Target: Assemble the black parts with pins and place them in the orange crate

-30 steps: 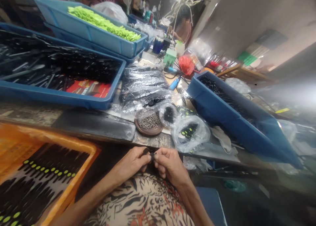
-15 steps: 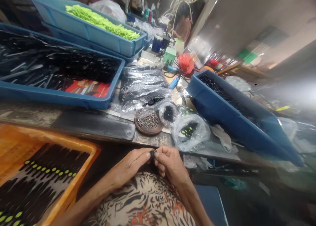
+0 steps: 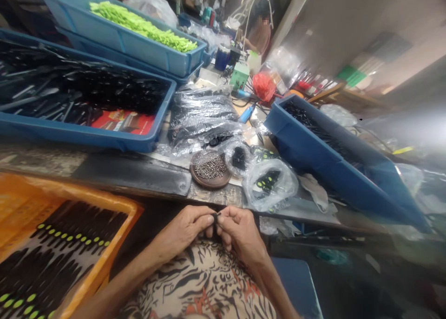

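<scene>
A seated person's left hand (image 3: 184,228) and right hand (image 3: 240,231) meet just above their lap, both mostly closed, each thumb and fingertips pinching a tiny black part (image 3: 217,216) between them; the fingers hide its exact shape. A piece this small could slip from a loose pinch and drop into the tiger-striped garment (image 3: 202,282) or the dark gap below the bench, where it would be hard to spot. To the left sits an orange crate (image 3: 87,193) packed with rows of black handles with lime-green ends. Ahead, a worn, dark workbench (image 3: 132,179) holds a brown round dish (image 3: 209,184) of screws, a clear plastic bag (image 3: 268,184) of black and green parts, and a blue tray (image 3: 87,138) of black pieces. Farther back in the cluttered workshop, another person (image 3: 261,35) is at work.
</scene>
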Tool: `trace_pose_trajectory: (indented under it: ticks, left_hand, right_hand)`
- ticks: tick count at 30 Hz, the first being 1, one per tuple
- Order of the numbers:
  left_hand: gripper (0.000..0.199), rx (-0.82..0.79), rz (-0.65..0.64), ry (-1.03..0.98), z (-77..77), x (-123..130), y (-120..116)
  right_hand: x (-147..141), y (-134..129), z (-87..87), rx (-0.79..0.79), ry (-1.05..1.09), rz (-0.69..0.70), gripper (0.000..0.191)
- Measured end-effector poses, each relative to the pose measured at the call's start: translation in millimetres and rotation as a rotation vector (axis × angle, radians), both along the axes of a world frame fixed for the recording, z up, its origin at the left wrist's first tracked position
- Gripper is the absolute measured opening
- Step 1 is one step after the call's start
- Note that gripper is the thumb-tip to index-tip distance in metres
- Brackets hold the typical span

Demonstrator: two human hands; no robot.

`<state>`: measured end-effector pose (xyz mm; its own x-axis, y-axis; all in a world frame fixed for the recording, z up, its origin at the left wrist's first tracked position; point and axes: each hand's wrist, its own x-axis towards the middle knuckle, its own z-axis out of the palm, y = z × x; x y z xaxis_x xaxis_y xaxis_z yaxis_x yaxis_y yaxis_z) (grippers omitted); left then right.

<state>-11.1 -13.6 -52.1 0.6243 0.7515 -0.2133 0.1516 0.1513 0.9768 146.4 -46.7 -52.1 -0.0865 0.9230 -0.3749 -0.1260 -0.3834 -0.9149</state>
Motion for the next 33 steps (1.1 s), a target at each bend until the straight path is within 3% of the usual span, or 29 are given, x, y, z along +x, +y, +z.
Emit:
trace_pose_trajectory:
  ticks: [5,11,18,26,33]
  left_hand:
    - [0.024,-0.166,0.045,-0.076,-4.6,1,-1]
    - [0.016,-0.178,0.113,-0.109,-7.9,3,-4]
    - [0.007,0.015,0.198,-0.007,-3.1,5,-9]
    - [0.014,0.338,0.215,0.13,-5.8,5,-13]
    - [0.014,0.347,0.21,0.092,-4.2,9,-11]
  right_hand:
    - [2,-2,-6.3,0.03,0.02,0.026,0.024]
    - [4,-3,-6.5,0.06,0.007,0.077,0.022]
    - [5,-3,-5.2,0.09,0.003,0.078,0.023]
    - [-1,-4,-3.9,0.186,-0.111,0.042,0.021]
    - [-7,-6,-0.8,0.286,-0.361,-0.04,0.024]
